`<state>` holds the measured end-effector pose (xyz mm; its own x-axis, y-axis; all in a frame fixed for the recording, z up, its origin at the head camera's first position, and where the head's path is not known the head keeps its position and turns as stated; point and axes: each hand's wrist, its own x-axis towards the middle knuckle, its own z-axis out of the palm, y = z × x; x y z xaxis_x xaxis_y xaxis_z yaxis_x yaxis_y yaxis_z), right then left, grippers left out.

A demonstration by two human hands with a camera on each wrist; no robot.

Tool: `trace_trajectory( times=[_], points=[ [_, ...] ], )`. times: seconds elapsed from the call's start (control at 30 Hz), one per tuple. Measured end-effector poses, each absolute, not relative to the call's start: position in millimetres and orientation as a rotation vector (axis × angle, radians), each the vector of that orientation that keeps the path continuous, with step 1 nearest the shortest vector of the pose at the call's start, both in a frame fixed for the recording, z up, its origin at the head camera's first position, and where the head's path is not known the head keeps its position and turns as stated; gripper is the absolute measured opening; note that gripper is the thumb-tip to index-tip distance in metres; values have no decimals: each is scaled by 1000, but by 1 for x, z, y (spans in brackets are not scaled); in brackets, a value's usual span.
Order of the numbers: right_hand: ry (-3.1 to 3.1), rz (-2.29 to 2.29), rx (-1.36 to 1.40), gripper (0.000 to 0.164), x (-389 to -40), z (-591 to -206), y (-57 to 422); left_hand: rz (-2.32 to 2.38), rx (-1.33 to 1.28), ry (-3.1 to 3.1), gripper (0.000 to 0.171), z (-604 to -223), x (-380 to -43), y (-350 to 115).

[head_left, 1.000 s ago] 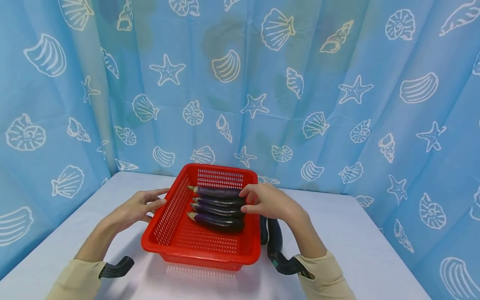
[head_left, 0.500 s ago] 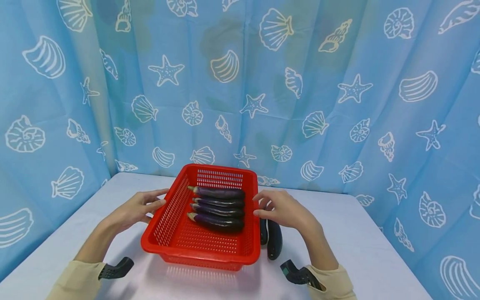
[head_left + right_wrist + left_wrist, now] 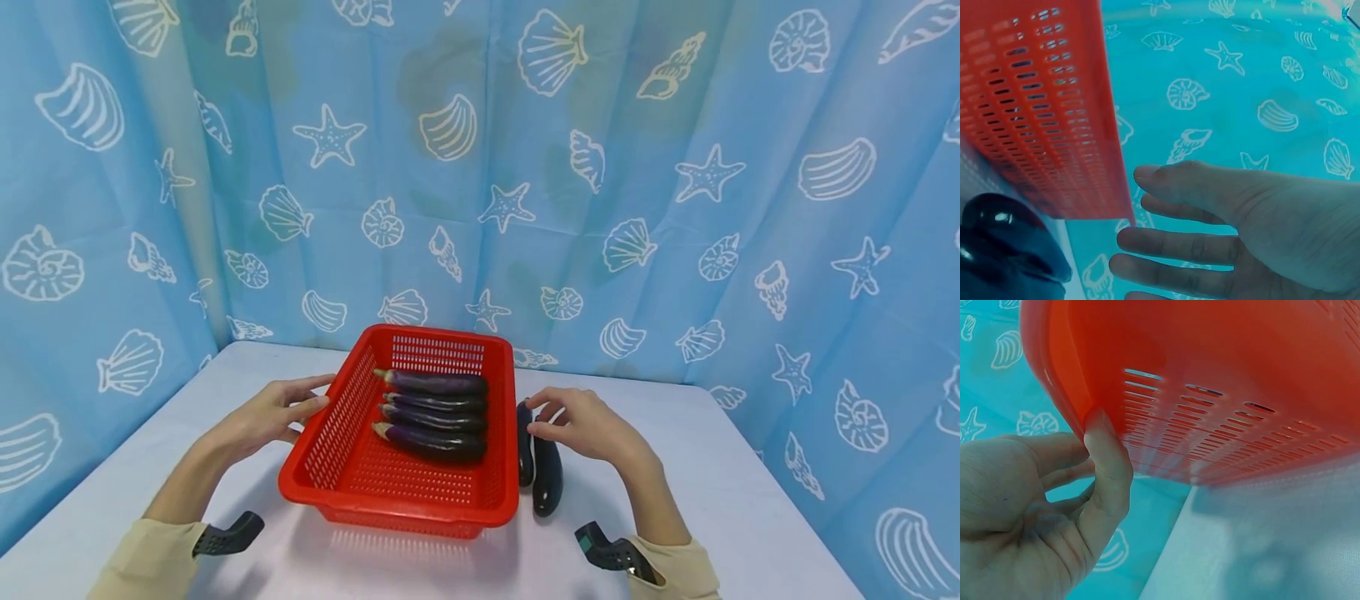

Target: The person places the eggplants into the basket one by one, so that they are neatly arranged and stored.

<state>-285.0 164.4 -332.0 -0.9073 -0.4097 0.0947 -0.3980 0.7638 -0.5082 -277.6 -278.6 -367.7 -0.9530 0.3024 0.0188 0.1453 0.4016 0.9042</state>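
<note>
A red slotted plastic basket [image 3: 390, 508] stands on the white table, with several eggplants [image 3: 438, 419] side by side in its far half. My left hand [image 3: 258, 421] is at the basket's left rim; in the left wrist view its thumb [image 3: 1108, 459] lies against the outer wall under the lip. Where the other left fingertips end is partly hidden. Right of the basket lie two more dark eggplants [image 3: 548, 479], partly beneath my right hand [image 3: 585, 423] in the head view. Its fingers are extended and loosely spread in the right wrist view, holding nothing, apart from the basket wall [image 3: 1041, 119].
A blue curtain [image 3: 480, 167] printed with white shells and starfish hangs behind and at both sides of the table [image 3: 660, 433]. A black wrist device [image 3: 228, 535] is on the left forearm, and another [image 3: 615, 554] on the right.
My right hand has moved from above the basket's right side, over the eggplants inside, outward to the right past the rim. The left hand, the basket and its eggplants have stayed in place.
</note>
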Motion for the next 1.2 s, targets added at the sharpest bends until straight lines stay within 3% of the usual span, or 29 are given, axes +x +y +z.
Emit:
trace_trajectory(
  times=[0.37,1.2],
  points=[
    [2972,-676,-436,35,-291,-344,169,1577,383,2509,67,-365,-276,-275],
    [2840,-724,-145,67,-304,-376,165,1575,378,2505,69,-368,-278,-279]
  ],
)
